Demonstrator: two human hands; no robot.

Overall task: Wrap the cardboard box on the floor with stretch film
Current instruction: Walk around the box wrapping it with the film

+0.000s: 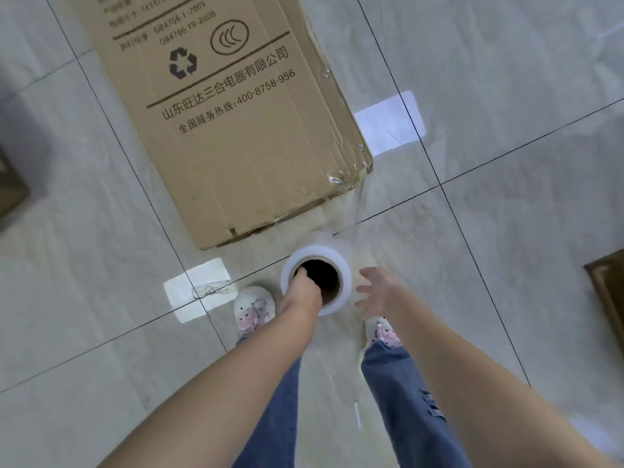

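Observation:
A large brown cardboard box (236,130) with black print lies on the tiled floor, its near corner covered with clear stretch film (358,204). The film runs down from that corner to a white roll (341,298) standing upright near my feet. My left hand (300,288) grips the roll, with fingers curled into its dark cardboard core. My right hand (376,293) hovers just right of the roll, fingers spread and relaxed, apart from it.
My two feet in light shoes (253,309) stand just behind the roll. White patches (196,288) lie on the grey tiles. Brown cardboard pieces show at the left edge (10,190) and a brown object at the right edge (607,285).

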